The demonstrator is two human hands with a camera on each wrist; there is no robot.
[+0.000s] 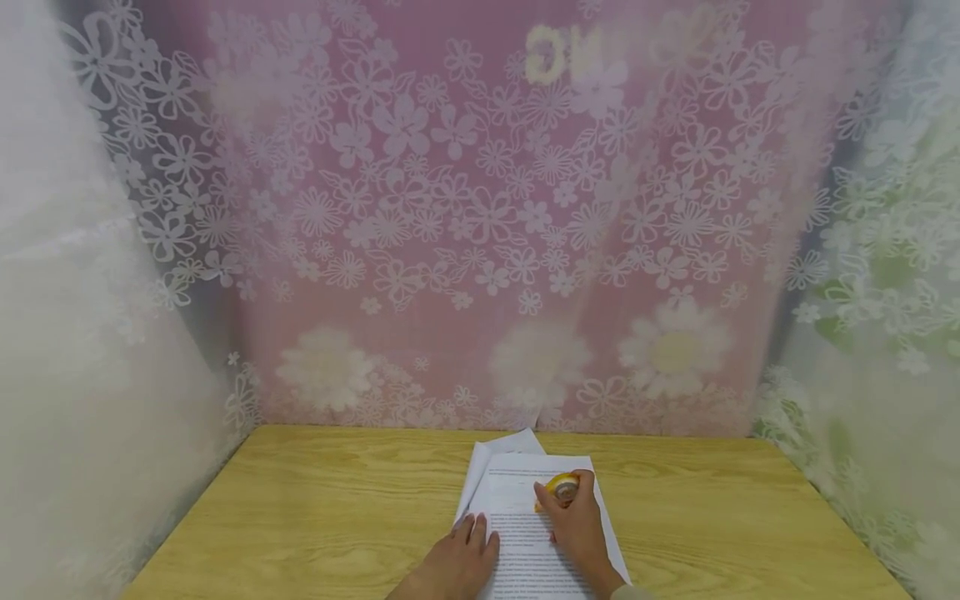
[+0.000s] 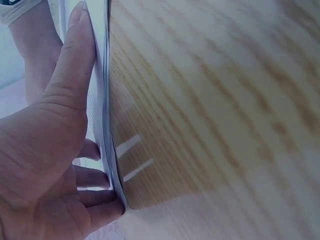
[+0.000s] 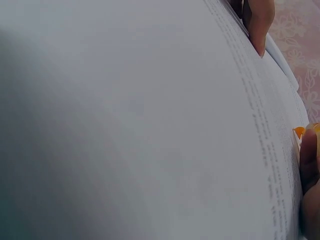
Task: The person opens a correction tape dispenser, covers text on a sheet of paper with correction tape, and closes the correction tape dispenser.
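Observation:
My right hand (image 1: 581, 533) grips a yellow correction tape (image 1: 561, 485) between thumb and fingers. Its orange tip is down at a printed sheet (image 1: 528, 554), near a pale stretch between lines of text. Beside the sheet's left edge, my left hand (image 1: 459, 560) lies with fairly straight fingers resting on the paper. The left wrist view shows that hand (image 2: 55, 130) along the edge of the paper stack (image 2: 106, 100), thumb extended. In the right wrist view, paper fills most of the picture; only part of the correction tape (image 3: 300, 132) shows at the right edge.
More white sheets (image 1: 517, 442), askew and partly folded, lie under the printed one. The wooden table (image 1: 337, 508) extends to both sides. A floral curtain (image 1: 480, 250) hangs behind its back edge, with pale sheeting at left and right.

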